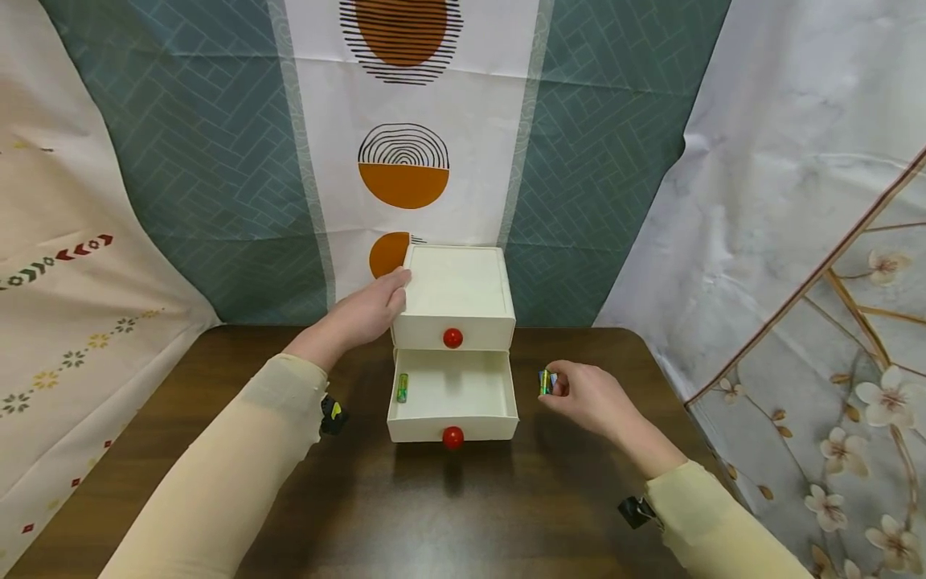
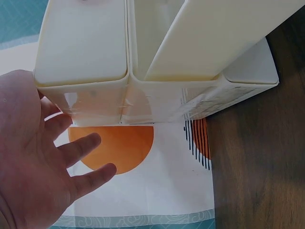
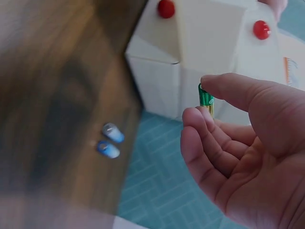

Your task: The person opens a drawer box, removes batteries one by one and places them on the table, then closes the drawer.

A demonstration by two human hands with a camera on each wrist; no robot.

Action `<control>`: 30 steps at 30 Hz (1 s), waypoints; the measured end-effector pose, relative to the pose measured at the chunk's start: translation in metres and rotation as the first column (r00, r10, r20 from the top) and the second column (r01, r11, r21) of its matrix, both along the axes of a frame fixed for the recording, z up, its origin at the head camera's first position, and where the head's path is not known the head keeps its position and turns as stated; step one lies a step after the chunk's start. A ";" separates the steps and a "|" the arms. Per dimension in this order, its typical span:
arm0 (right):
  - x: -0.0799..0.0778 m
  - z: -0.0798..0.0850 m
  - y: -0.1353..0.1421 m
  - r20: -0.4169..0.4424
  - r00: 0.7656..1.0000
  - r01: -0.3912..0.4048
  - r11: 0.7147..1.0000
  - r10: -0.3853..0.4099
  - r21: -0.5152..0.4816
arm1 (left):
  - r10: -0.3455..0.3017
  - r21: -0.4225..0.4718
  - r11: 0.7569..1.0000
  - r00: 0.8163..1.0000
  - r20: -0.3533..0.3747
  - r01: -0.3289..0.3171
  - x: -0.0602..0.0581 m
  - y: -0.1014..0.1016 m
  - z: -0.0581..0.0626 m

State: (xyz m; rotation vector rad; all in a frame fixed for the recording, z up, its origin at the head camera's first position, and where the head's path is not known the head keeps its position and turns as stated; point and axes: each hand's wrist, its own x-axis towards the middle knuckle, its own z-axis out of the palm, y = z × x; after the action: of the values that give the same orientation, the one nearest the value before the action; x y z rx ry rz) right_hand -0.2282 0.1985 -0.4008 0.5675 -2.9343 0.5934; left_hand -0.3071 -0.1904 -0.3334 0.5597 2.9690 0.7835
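Observation:
A white drawer cabinet [image 1: 457, 281] with red knobs stands against the back cloth, one drawer [image 1: 477, 430] pulled out. Inside that drawer, by its left wall, lies a green battery [image 1: 402, 388]. My left hand [image 1: 365, 312] rests against the cabinet's upper left edge; its fingers are spread along the side in the left wrist view. To the right of the drawer, my right hand [image 1: 593, 400] pinches another green battery [image 3: 207, 98] between thumb and fingers, upright in the right wrist view.
Two blue-and-white batteries, one [image 3: 113, 132] beside the other [image 3: 108, 149], lie on the brown table [image 1: 441, 515] in the right wrist view. Patterned cloths hang behind the table and along both sides.

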 end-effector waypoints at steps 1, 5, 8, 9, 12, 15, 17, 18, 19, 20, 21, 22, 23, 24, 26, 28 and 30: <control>0.000 -0.003 0.002 0.008 1.000 0.003 1.000 -0.003 0.010 | -0.003 -0.001 1.000 1.000 0.000 0.003 0.000 0.000 0.000; 0.001 -0.015 0.010 0.039 0.999 -0.002 1.000 0.001 0.028 | 0.001 0.000 1.000 1.000 -0.002 -0.001 0.000 0.001 0.001; 0.001 -0.022 0.014 0.066 0.998 -0.016 0.999 0.014 0.034 | 0.007 0.000 1.000 1.000 -0.002 -0.007 -0.001 0.000 0.001; 0.001 -0.024 0.015 0.077 0.997 -0.020 0.999 0.018 0.035 | 0.006 0.000 1.000 1.000 -0.003 -0.006 -0.002 0.000 0.001; 0.001 -0.031 0.018 0.099 0.995 -0.038 0.998 0.034 0.042 | 0.003 -0.001 1.000 1.000 -0.001 -0.003 -0.002 0.001 0.000; 0.001 -0.037 0.019 0.108 0.993 -0.056 0.997 0.052 0.043 | 0.004 0.001 1.000 1.000 -0.002 -0.004 -0.001 0.001 0.000; 0.000 -0.040 0.019 0.112 0.992 -0.065 0.997 0.060 0.047 | 0.004 0.000 1.000 1.000 -0.002 -0.004 -0.001 0.001 0.000; -0.001 -0.042 0.019 0.115 0.991 -0.067 0.997 0.061 0.049 | 0.003 0.001 1.000 1.000 -0.003 -0.003 -0.001 0.001 0.000; -0.002 -0.044 0.019 0.119 0.991 -0.067 0.996 0.061 0.051 | 0.001 0.000 1.000 1.000 -0.002 -0.001 -0.002 0.000 0.000; -0.003 -0.045 0.020 0.123 0.991 -0.067 0.996 0.060 0.053 | 0.000 0.000 1.000 1.000 -0.002 0.000 -0.002 0.000 -0.001; -0.004 -0.047 0.020 0.128 0.990 -0.064 0.996 0.057 0.055 | -0.002 -0.001 1.000 1.000 0.000 0.002 -0.002 0.000 -0.001; -0.005 -0.049 0.020 0.133 0.990 -0.062 0.996 0.053 0.061 | -0.005 -0.003 1.000 1.000 0.000 0.005 -0.002 0.000 -0.001; -0.006 -0.051 0.020 0.139 0.989 -0.058 0.996 0.049 0.065 | -0.008 -0.004 1.000 1.000 0.001 0.008 -0.002 0.000 -0.001; -0.006 -0.052 0.020 0.146 0.988 -0.054 0.996 0.044 0.069 | -0.009 -0.003 1.000 1.000 -0.001 0.009 -0.002 0.000 -0.001; -0.007 -0.054 0.019 0.156 0.987 -0.050 0.996 0.037 0.079 | -0.007 0.000 1.000 1.000 -0.003 0.007 -0.002 0.000 -0.001; -0.008 -0.055 0.019 0.171 0.985 -0.043 0.995 0.027 0.089 | -0.010 -0.001 1.000 1.000 -0.006 0.010 -0.001 0.001 -0.001; -0.010 -0.058 0.020 0.171 0.985 -0.050 0.994 0.033 0.097 | -0.008 0.002 1.000 1.000 -0.007 0.008 -0.001 0.002 0.000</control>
State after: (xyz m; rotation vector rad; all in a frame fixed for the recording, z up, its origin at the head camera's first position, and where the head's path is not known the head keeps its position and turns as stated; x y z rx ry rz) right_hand -0.2381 0.2184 -0.4587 0.6198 -3.1341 0.5243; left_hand -0.3080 -0.1883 -0.3339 0.5751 2.9703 0.7852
